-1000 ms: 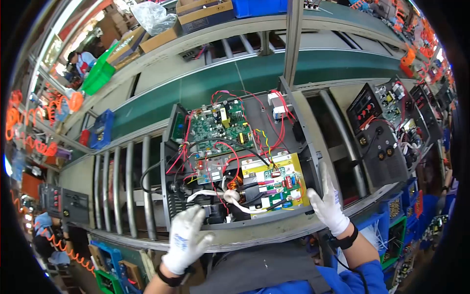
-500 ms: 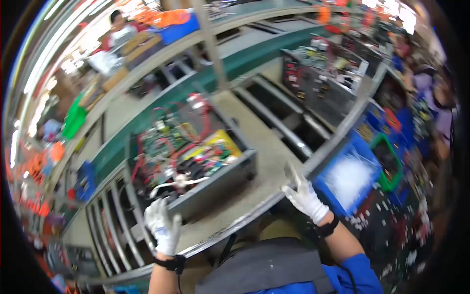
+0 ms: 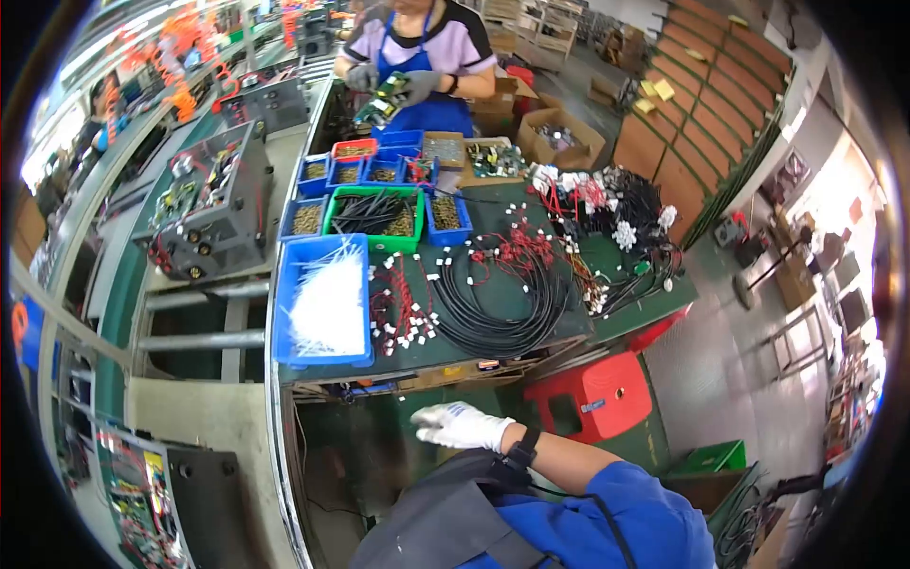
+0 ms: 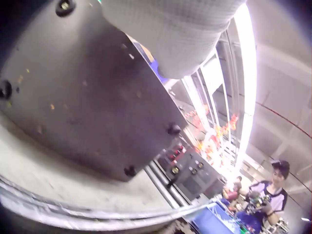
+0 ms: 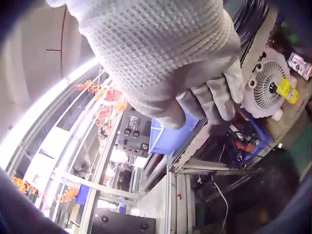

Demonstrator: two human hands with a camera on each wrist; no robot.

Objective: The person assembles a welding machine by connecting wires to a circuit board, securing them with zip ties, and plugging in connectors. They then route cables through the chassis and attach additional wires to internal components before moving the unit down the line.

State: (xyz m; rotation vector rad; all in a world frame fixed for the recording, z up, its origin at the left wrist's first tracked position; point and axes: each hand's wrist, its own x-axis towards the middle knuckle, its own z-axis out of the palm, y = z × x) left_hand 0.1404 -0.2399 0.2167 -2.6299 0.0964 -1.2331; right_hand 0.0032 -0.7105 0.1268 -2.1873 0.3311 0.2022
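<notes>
My right hand [image 3: 462, 426], in a white glove, hangs in front of the green worktable's near edge, fingers loosely bent and holding nothing. In the right wrist view, its bent fingers [image 5: 219, 97] overlap a blue bin [image 5: 168, 139]. On that worktable [image 3: 408, 358] are a blue bin of thin white strips [image 3: 327, 308], red wires with white plugs [image 3: 403, 303] and a coiled black cable [image 3: 502, 318]. My left hand [image 4: 175, 34] appears only in the left wrist view, beside a dark metal chassis [image 4: 92, 92]; its fingers are hidden. That view is blurred.
Small blue bins [image 3: 447, 220] and a green bin [image 3: 374, 218] stand farther back. Beyond them a person [image 3: 417, 57] handles a circuit board. A red stool [image 3: 611, 394] is at the right. Another open chassis [image 3: 213, 209] sits on the roller line [image 3: 204, 341].
The head view has swung right, from the open chassis to the worktable of bins and wires. My left hand has left that view; my right hand is now before the worktable.
</notes>
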